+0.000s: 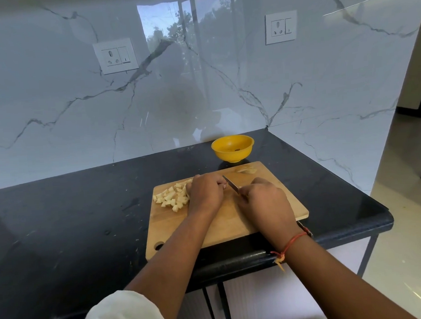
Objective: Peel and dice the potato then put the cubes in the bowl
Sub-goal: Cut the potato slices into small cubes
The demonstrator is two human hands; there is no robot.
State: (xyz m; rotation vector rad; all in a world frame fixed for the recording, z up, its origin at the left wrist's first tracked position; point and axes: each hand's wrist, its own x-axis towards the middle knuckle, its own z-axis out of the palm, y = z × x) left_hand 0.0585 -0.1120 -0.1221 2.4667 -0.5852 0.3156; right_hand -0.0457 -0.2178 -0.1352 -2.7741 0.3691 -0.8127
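A glossy white marble wall (78, 105) with grey veins is rising behind the black worktop (60, 217) and turning along its right edge. A left socket (115, 56) and a right socket (281, 27), both white, are sitting on the wall. The wall is reflecting a bright window (167, 26) and trees. Pale cabinets (262, 291) are showing under the worktop's front edge. A shiny cream floor (405, 221) is catching light on the right.
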